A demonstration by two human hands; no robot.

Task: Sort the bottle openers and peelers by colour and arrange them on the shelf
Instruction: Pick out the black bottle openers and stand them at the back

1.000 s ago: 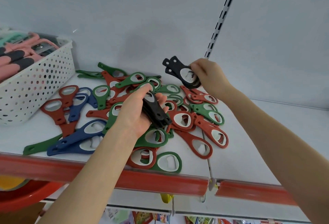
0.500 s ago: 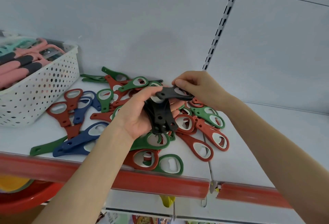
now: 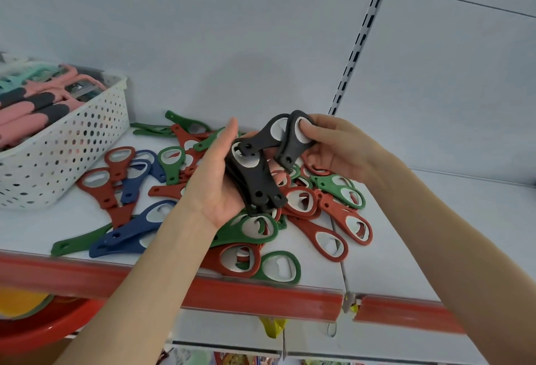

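White perforated basket (image 3: 72, 144) well left of the left hand (image 3: 220, 187). Slotted wall upright (image 3: 360, 42) above the right hand (image 3: 333, 147).

- Stack (image 3: 258, 182) lies across the left fingers (image 3: 278, 175).
- Pair (image 3: 290, 144) sits in the right fingers (image 3: 316, 158), just right of the stack.
- Pile (image 3: 304, 205) lies on the shelf (image 3: 406, 248), beneath both sets of fingers.
- Basket (image 3: 72, 144), with peelers (image 3: 34, 106) in it, stands well left of the fingers.
- Rail (image 3: 359, 37) runs behind the right fingers.
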